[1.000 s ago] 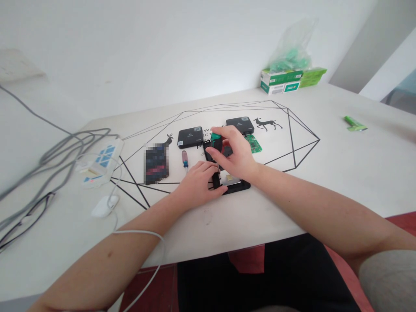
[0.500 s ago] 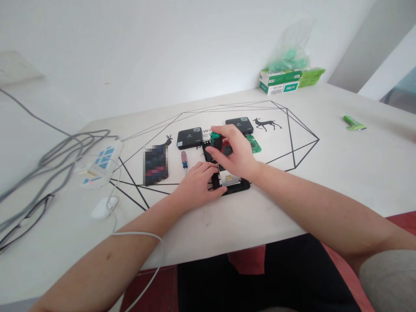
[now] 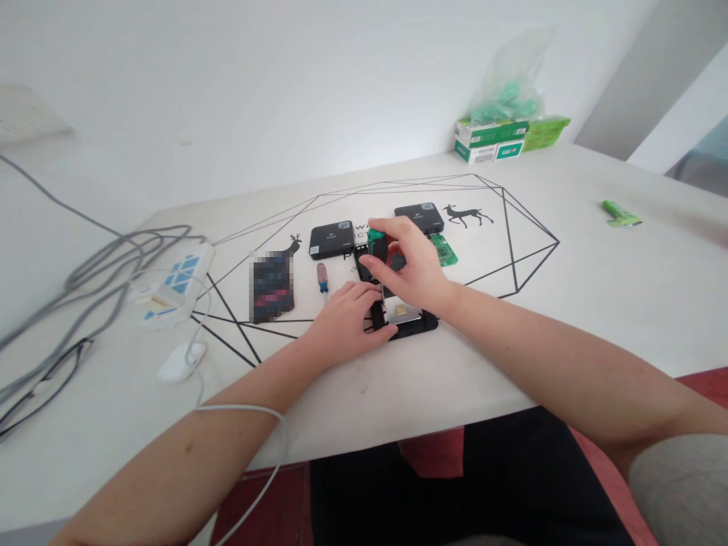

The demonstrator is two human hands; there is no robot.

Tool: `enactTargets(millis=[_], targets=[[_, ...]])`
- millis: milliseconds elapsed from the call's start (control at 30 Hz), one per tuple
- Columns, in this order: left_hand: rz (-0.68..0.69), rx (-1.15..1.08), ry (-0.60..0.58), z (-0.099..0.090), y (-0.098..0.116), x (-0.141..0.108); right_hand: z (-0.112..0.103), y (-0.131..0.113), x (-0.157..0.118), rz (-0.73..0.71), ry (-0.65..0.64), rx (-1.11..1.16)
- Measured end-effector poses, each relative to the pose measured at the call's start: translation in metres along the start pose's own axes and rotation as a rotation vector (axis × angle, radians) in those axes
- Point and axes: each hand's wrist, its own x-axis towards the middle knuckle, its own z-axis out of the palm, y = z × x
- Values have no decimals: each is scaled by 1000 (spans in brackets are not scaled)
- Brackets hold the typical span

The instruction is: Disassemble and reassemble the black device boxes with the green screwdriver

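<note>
Left edge: grey cables (image 3: 85, 265) run to a white power strip (image 3: 171, 287) with blue switches; a white puck-shaped adapter (image 3: 182, 361) sits just in front of it on the table (image 3: 597, 288).

Next, a dark flat device (image 3: 273, 284), picture blurred there. Just beside it a small screwdriver (image 3: 322, 277), clear red handle with a blue collar, lying flat, long axis running toward and away from the person.

Behind that, a closed black box (image 3: 332, 240).

Centre: an opened black case (image 3: 418, 324) lies flat near the table's front edge, acting as a tray with a silver metal plate (image 3: 405, 312) and board seated inside.

Left hand (image 3: 344, 322) rests on the case's left edge, fingers curled and pressing it down.

Right hand (image 3: 410, 265) pinches the green-and-black screwdriver (image 3: 377, 246) handle between thumb and fingertips. That tool stands close to upright, long axis vertical, tip down into the case; the tip is hidden behind the hands.

Right of the hands: a bare green circuit board (image 3: 443, 250) on the table, a second closed black box (image 3: 419, 218) behind it.

Far back right: green-and-white cartons (image 3: 492, 144) with a clear bag (image 3: 506, 87) of green items on top.

Far right: a green wrapper (image 3: 619, 214), well apart.
</note>
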Motion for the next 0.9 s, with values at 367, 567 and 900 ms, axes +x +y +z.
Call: enactTargets(millis=[367, 567, 900], targets=[[14, 11, -5, 1, 0, 0, -1, 0, -1, -6, 29, 2], [11, 12, -9, 0, 0, 1, 0, 0, 1, 9, -6, 20], [2, 13, -23, -1, 1, 0, -11, -13, 13, 22, -184, 182]])
